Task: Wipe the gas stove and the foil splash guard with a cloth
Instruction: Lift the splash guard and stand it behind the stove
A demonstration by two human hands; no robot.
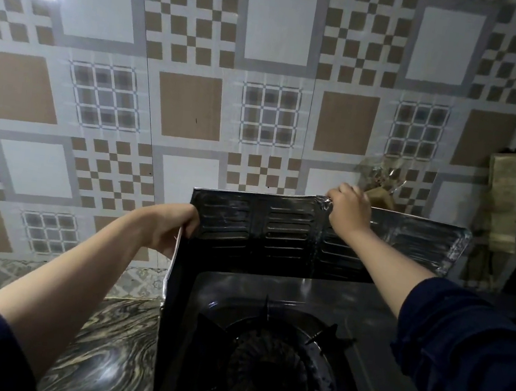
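Note:
A folding foil splash guard (281, 230) stands around the back and left side of a dark gas stove (268, 350) with a round burner and pan support. My left hand (170, 230) grips the guard's left panel at its top edge. My right hand (349, 210) pinches the top edge of the back panel near a crumpled fold. No cloth is visible in either hand or anywhere in view.
A patterned tiled wall (189, 107) rises behind the stove. The marbled dark countertop (105, 338) extends to the left. At the right hang a folded brownish cloth or pad (503, 204), a black hose and a white cable.

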